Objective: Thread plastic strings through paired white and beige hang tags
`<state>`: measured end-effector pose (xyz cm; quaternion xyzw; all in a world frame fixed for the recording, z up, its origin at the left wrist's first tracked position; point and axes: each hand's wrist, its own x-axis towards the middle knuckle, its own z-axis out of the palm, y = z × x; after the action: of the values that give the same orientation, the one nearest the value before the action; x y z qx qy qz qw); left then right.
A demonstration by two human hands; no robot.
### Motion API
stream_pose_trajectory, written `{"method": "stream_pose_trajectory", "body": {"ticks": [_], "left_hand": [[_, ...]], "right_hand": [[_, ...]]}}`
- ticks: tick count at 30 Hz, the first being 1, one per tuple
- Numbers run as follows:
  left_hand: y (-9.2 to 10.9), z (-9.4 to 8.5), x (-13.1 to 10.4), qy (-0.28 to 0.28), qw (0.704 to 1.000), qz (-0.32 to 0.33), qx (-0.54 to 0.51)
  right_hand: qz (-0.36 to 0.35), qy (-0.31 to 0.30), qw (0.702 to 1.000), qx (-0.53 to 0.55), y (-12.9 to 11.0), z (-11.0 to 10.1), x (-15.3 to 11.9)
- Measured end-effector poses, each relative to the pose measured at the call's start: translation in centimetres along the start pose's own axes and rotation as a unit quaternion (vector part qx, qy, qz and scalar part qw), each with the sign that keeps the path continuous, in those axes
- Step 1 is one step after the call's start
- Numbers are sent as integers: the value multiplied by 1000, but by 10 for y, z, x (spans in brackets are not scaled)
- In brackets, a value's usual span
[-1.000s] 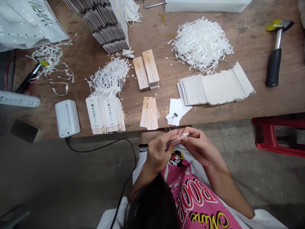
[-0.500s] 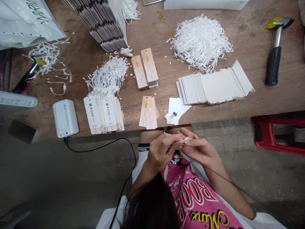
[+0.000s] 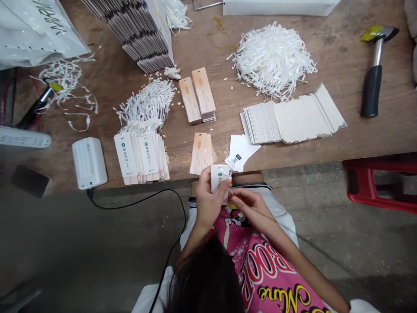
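Note:
At the table's front edge, my left hand (image 3: 208, 198) grips a white hang tag (image 3: 217, 174) with green print, thumb across its face. Close against the tag's right side is my right hand (image 3: 249, 204), its fingertips pinched on a thin white string (image 3: 230, 191). Just beyond lie tan tags (image 3: 199, 152) and a fan of white cards (image 3: 241, 150). To the left, tags with strings attached (image 3: 128, 158) lie in a row, their white strings spread behind them.
A heap of white strings (image 3: 275, 61) lies behind a long row of cards (image 3: 302, 117). Two stacks of tan tags (image 3: 203, 93) stand mid-table. A hammer (image 3: 373, 74) is at right, a white power bank (image 3: 89, 163) with a cable at left, and a red stool (image 3: 361, 187) beside the table.
Both hands have shifted left and turned. The white hang tag now faces up in my left hand, where before it was seen edge-on. My right hand has moved to its lower right side.

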<state>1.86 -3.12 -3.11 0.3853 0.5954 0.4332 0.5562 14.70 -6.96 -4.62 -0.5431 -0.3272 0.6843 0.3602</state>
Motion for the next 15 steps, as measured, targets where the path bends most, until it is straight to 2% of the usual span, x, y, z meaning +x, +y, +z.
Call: {"method": "stream_pose_trajectory", "body": {"ticks": [2, 4, 6, 9, 10, 13, 15], "left_hand": [[0, -7, 5, -2, 1000, -21, -22], [-2, -13, 8, 4, 999, -21, -26], [-5, -18, 8, 15, 1000, -10, -11], [-10, -24, 5, 16, 999, 13, 39], [-12, -26, 2, 10, 998, 22, 58], [-16, -32, -6, -18, 995, 30, 92], [-17, -38, -12, -33, 995, 18, 94]], "right_hand": [[-25, 29, 995, -95, -1, -1, -8], [-62, 59, 986, -141, -13, -6, -19], [-102, 41, 985, -131, -32, -14, -32], [-168, -14, 984, -59, -70, -25, -46], [-189, -7, 981, -44, -82, -27, -47], [-257, 40, 965, 5, -112, -26, -32], [-297, 4, 953, 59, -126, -19, -9]]}}
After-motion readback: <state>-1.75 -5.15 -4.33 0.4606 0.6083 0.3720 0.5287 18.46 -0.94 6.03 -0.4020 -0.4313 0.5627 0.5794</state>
